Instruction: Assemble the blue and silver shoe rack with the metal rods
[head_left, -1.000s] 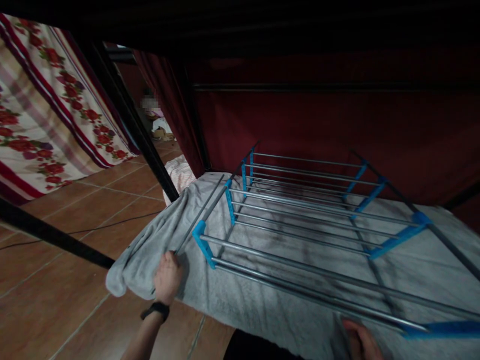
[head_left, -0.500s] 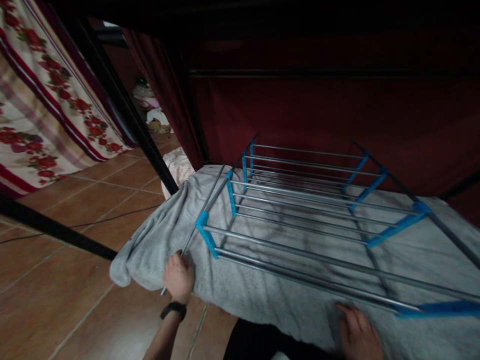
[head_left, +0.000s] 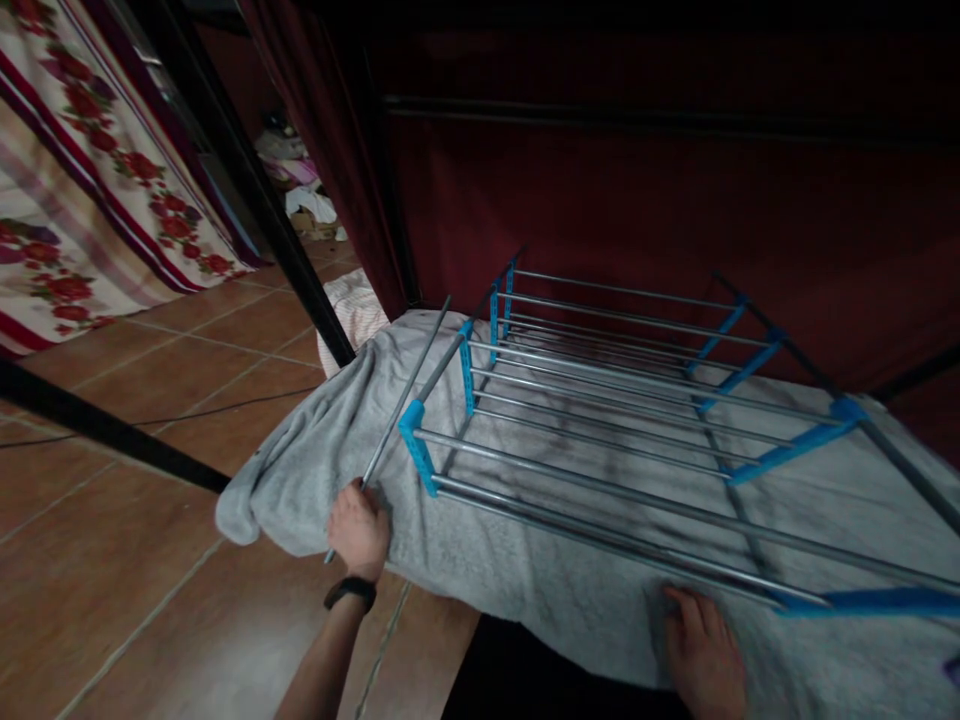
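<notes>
My left hand [head_left: 358,530] is closed around a thin grey metal rod [head_left: 411,383] near its lower end. The rod slants up and away over the blanket, just left of the rack and apart from it. A shelf-like rack [head_left: 421,447] of grey metal tubes with blue plastic brackets lies on the grey blanket [head_left: 540,570]. My right hand [head_left: 705,650] rests on the blanket by the rack's near side, with fingers stretched out and holding nothing visible. A dark band [head_left: 351,594] circles my left wrist.
Dark metal posts [head_left: 277,230] frame the blanket-covered surface. A dark red curtain [head_left: 637,210] hangs behind the rack. At left are a flowered cloth [head_left: 90,180], a tiled floor [head_left: 172,360] and a thin black cable [head_left: 225,406]. Clothes [head_left: 307,200] are piled farther back.
The rod's far end has risen slightly, and the gap between rod and rack has widened. My view has shifted a little. My right hand stays on the blanket.
</notes>
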